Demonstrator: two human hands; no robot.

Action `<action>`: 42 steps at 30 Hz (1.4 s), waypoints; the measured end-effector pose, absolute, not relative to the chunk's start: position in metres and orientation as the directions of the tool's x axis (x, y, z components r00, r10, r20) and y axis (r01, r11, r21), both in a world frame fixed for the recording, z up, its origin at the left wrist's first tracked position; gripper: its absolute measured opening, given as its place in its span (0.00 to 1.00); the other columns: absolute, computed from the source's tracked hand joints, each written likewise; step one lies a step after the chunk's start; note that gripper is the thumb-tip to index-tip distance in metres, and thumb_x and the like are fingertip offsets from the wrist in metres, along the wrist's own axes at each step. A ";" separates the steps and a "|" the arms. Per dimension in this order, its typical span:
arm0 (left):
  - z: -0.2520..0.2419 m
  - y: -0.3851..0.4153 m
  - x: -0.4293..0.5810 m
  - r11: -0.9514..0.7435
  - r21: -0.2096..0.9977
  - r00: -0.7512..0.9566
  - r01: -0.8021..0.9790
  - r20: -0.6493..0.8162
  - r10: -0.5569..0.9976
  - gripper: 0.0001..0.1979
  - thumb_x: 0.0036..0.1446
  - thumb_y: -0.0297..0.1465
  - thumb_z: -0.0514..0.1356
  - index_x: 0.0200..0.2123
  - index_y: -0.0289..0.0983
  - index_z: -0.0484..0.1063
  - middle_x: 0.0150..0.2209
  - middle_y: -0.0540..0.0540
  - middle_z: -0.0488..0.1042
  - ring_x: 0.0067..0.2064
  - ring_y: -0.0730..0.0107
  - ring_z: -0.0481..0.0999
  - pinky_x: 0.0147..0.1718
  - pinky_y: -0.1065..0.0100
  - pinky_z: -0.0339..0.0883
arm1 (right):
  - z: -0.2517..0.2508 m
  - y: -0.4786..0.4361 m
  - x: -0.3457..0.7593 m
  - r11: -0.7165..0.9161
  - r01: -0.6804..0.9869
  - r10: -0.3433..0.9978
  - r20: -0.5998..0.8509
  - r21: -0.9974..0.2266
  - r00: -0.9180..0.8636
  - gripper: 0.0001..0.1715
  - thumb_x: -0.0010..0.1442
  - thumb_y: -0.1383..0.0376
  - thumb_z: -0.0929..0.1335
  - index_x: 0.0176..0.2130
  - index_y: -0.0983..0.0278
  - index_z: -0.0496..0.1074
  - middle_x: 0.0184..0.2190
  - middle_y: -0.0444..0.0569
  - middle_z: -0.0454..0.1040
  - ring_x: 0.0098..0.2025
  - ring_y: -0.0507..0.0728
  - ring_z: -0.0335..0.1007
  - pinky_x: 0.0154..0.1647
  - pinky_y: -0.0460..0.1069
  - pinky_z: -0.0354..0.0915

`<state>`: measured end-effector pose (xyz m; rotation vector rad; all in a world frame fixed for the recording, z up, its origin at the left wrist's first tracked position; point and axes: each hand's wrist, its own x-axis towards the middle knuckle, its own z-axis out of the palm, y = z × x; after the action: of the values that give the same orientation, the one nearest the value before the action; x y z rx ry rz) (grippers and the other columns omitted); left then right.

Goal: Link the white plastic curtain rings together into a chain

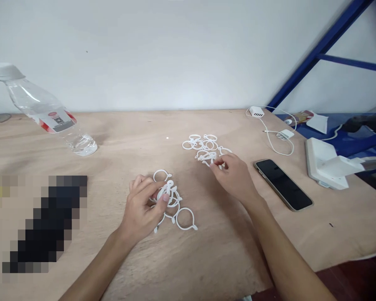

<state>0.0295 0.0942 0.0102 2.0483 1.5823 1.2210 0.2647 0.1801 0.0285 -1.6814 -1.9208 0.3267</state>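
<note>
My left hand (146,205) is closed, thumb against fingers, on several white plastic rings (168,193), each with a small tab. More of these rings, such as a loose white ring (185,229), lie around and under that hand on the wooden table. Farther back and to the right is a second group of white rings (203,144), overlapping one another. At the near edge of that group, my right hand (233,171) has its thumb and forefinger pinched on a white ring, which the fingertips partly hide.
A clear water bottle (54,115) appears at the left, above a blurred-out dark object (47,225). To the right lie a phone (283,184), a white charger block (327,163) and a white cable (271,140). A blue metal frame (313,60) stands beyond the table's right edge.
</note>
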 end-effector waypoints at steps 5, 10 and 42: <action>0.009 0.094 0.032 -0.288 0.644 -0.010 0.709 0.417 0.909 0.18 0.59 0.34 0.57 0.50 0.33 0.72 0.25 0.49 0.66 0.33 0.64 0.63 0.39 0.61 0.61 | 0.035 0.182 0.265 -0.030 0.609 0.988 0.070 -0.793 0.140 0.13 0.51 0.60 0.67 0.19 0.64 0.69 0.18 0.43 0.67 0.23 0.52 0.62 0.26 0.48 0.55; 0.010 0.094 0.034 -0.288 0.652 -0.010 0.701 0.412 0.911 0.15 0.60 0.34 0.56 0.47 0.35 0.74 0.26 0.48 0.69 0.33 0.65 0.63 0.38 0.62 0.60 | 0.041 0.182 0.265 -0.120 0.302 0.989 -0.087 -0.946 0.120 0.14 0.48 0.63 0.69 0.16 0.65 0.66 0.14 0.40 0.62 0.19 0.47 0.52 0.20 0.45 0.48; 0.008 0.094 0.033 -0.559 0.238 0.202 0.794 0.764 0.612 0.19 0.53 0.29 0.66 0.48 0.36 0.67 0.32 0.46 0.77 0.31 0.67 0.70 0.36 0.62 0.63 | 0.036 0.129 0.196 -0.062 0.166 0.951 -0.109 -0.984 -0.289 0.24 0.58 0.52 0.66 0.20 0.65 0.64 0.18 0.40 0.61 0.23 0.49 0.56 0.24 0.46 0.54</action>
<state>0.0328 0.0936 0.0081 2.5879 1.5428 1.4666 0.1958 0.1292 0.0360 -1.2335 -1.5090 1.4209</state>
